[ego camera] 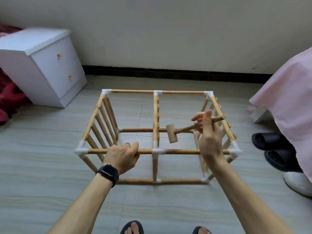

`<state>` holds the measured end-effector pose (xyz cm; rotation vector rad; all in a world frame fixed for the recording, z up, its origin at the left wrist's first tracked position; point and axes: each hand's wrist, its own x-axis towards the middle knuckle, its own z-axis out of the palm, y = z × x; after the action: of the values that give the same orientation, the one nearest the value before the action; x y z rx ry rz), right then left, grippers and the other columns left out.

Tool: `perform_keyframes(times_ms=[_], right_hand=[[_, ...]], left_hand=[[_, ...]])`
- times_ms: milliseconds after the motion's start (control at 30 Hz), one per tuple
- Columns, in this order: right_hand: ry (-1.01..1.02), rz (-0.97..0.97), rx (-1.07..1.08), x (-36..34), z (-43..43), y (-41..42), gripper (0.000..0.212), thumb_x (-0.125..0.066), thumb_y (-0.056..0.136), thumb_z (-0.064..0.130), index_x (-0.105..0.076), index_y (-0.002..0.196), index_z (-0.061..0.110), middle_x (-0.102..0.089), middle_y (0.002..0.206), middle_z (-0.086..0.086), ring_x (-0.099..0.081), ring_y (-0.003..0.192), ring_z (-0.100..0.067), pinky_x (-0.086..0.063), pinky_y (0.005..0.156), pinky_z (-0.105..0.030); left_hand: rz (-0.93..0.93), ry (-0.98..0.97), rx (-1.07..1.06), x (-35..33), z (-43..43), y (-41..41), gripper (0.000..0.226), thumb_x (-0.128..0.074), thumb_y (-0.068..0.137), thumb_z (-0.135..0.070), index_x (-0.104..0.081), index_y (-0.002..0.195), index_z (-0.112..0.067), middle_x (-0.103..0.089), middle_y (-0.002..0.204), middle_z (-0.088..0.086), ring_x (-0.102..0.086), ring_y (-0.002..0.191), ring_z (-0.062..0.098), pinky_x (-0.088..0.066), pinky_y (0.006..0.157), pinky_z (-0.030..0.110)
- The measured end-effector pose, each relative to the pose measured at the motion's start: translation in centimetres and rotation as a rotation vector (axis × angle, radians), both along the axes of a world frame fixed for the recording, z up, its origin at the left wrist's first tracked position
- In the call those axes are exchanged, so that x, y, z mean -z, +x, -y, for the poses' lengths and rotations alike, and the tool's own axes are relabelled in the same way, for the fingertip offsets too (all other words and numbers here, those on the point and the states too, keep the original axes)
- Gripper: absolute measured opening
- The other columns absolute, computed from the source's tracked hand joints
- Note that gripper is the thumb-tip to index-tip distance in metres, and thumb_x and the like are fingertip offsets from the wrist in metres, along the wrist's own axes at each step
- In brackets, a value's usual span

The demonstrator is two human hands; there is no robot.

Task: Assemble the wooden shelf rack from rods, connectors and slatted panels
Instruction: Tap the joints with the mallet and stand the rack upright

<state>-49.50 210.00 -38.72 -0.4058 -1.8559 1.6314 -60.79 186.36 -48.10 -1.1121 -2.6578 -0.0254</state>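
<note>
Nearest, two toes in dark sandals (132, 228) show at the bottom edge, on the grey tiled floor (50, 166). Just beyond, the left hand (122, 156), with a black watch (108, 173) on its wrist, curls its fingers over the near top rod (179, 151) of the rack (155, 115), gripping it left of the white middle connector (157, 152). The right hand (208, 135) is raised over the right half of the rack, fingers wrapped round the handle of a small wooden mallet (171, 133). The head points left and hangs close to the middle panel (whether it touches anything I cannot tell).

The rack stands on the floor in front of the person, an open box of rods joined by white corner pieces, with a slatted panel at the left end (101, 124), one in the middle and one at the right end (222, 122).

To the right lie black slippers (270, 141) and a white shoe (297, 183), under a hanging pink cloth (290, 98). Far left, a white two-drawer cabinet (50, 70) stands beside a red blanket (10, 98), near the wall (168, 31).
</note>
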Motion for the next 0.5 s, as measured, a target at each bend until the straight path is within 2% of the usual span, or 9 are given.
perform_keyframes(times_ms=[67, 133, 200, 233, 300, 333, 400, 467, 500], right_hand=[[-0.083, 0.061, -0.011, 0.0, -1.0, 2.1, 0.059, -0.032, 0.099, 0.068, -0.065, 0.091, 0.02, -0.048, 0.065, 0.0, -0.047, 0.061, -0.02, -0.044, 0.061, -0.031], [-0.245, 0.042, -0.091, 0.4, -1.3, 4.5, 0.049, -0.043, 0.1, 0.06, -0.068, 0.09, 0.02, -0.046, 0.061, -0.002, -0.045, 0.053, -0.017, -0.043, 0.05, -0.027], [-0.379, 0.041, -0.191, 1.3, -1.5, 7.0, 0.039, -0.052, 0.099, 0.046, -0.07, 0.089, 0.013, -0.059, 0.075, -0.011, -0.054, 0.061, -0.02, -0.049, 0.058, -0.031], [-0.439, 0.046, -0.262, 1.8, -1.7, 8.4, 0.038, -0.053, 0.098, 0.042, -0.07, 0.094, 0.009, -0.062, 0.088, -0.017, -0.056, 0.066, -0.023, -0.05, 0.064, -0.034], [-0.542, 0.058, -0.408, 2.5, -1.9, 11.0, 0.044, -0.051, 0.096, 0.04, -0.069, 0.11, 0.003, -0.061, 0.112, -0.022, -0.057, 0.074, -0.028, -0.052, 0.07, -0.037], [-0.573, 0.082, -0.452, 2.8, -1.9, 12.2, 0.046, -0.048, 0.097, 0.039, -0.068, 0.118, 0.002, -0.061, 0.121, -0.021, -0.057, 0.076, -0.03, -0.054, 0.07, -0.037], [-0.522, 0.196, -0.425, 3.7, -1.7, 14.1, 0.042, -0.043, 0.103, 0.035, -0.07, 0.121, 0.009, -0.067, 0.119, -0.016, -0.059, 0.073, -0.029, -0.055, 0.063, -0.037], [-0.299, 0.335, -0.298, 4.6, -1.5, 15.5, 0.029, -0.046, 0.105, 0.029, -0.073, 0.116, 0.028, -0.069, 0.1, -0.008, -0.054, 0.064, -0.025, -0.051, 0.055, -0.034], [-0.185, 0.381, -0.234, 5.0, -1.6, 15.9, 0.029, -0.046, 0.107, 0.022, -0.068, 0.117, 0.038, -0.068, 0.097, -0.003, -0.051, 0.061, -0.021, -0.047, 0.054, -0.033]], left_hand=[[0.012, -0.015, -0.048, -0.3, 2.9, -0.7, 0.025, -0.072, 0.085, -0.024, -0.052, 0.074, -0.016, -0.045, 0.051, -0.003, -0.042, 0.039, 0.019, -0.041, 0.04, 0.028], [0.051, -0.061, -0.146, -1.0, 5.3, -1.0, 0.018, -0.068, 0.089, -0.028, -0.055, 0.081, -0.018, -0.051, 0.058, -0.003, -0.047, 0.05, 0.019, -0.044, 0.048, 0.032], [0.11, -0.132, -0.278, -1.5, 6.6, -0.7, 0.02, -0.06, 0.092, -0.041, -0.056, 0.1, -0.024, -0.06, 0.079, -0.002, -0.055, 0.071, 0.019, -0.048, 0.065, 0.035], [0.124, -0.152, -0.327, -1.6, 7.0, -0.4, 0.034, -0.058, 0.09, -0.049, -0.054, 0.114, -0.026, -0.062, 0.098, 0.0, -0.058, 0.09, 0.021, -0.048, 0.079, 0.036], [0.158, -0.13, -0.285, -1.9, 6.7, 0.7, 0.068, -0.06, 0.082, -0.061, -0.042, 0.139, -0.028, -0.048, 0.14, 0.007, -0.044, 0.13, 0.028, -0.036, 0.107, 0.046], [0.14, -0.083, -0.204, -2.2, 6.0, 1.6, 0.077, -0.061, 0.08, -0.063, -0.039, 0.144, -0.027, -0.039, 0.149, 0.009, -0.035, 0.14, 0.032, -0.029, 0.113, 0.052], [0.104, -0.029, -0.051, -2.5, 3.3, 3.4, 0.083, -0.058, 0.079, -0.068, -0.038, 0.148, -0.025, -0.035, 0.154, 0.011, -0.029, 0.144, 0.036, -0.024, 0.115, 0.06], [0.126, -0.023, 0.039, -2.6, -0.6, 4.7, 0.079, -0.048, 0.085, -0.069, -0.034, 0.151, -0.027, -0.036, 0.155, 0.006, -0.026, 0.147, 0.033, -0.022, 0.118, 0.055], [0.143, -0.022, 0.074, -2.6, -2.8, 5.2, 0.074, -0.044, 0.089, -0.067, -0.033, 0.151, -0.027, -0.039, 0.154, 0.003, -0.027, 0.147, 0.03, -0.021, 0.119, 0.051]])
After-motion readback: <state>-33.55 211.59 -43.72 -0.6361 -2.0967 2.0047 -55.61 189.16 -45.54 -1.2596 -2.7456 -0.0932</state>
